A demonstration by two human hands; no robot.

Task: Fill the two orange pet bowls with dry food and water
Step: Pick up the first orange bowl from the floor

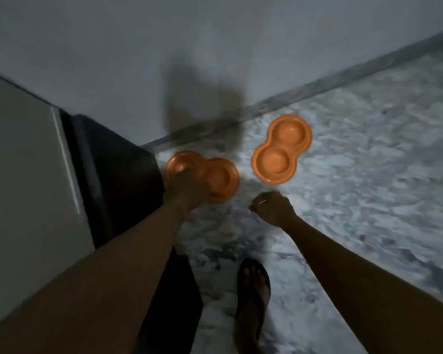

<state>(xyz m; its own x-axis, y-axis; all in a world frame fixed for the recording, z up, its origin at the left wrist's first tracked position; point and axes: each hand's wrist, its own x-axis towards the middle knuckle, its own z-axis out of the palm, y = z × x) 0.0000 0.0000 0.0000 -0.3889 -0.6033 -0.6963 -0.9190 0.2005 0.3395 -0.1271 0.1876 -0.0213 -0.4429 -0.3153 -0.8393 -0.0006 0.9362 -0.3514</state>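
Head view: two orange pet dishes, each with a pair of wells, lie on the marbled floor near the middle of the frame, close to the foot of the grey wall.

The right-hand dish sits flat just right of centre and apart from both hands. Its two wells show bare orange, with no kibble or water that I can see. It lies out in the open, so it can probably be taken up easily.

The left-hand dish lies left of centre, just beside the dark side of a pale cabinet that fills the left edge. The left grip is down over the dish's narrow waist and covers part of one well. That is likely the handiest place to lift such a dish one-handed. Blur hides the fingers, so I cannot tell whether it is grasping the dish or only touching it.

The right grip hangs below the right-hand dish, clear of it, clenched into a loose fist. A pale streak at its knuckles is too small to name. It seems to be waiting its turn.

A sandalled foot stands at lower centre.

Judging by the bare wells, filling has not begun, and the dishes are first to be collected.
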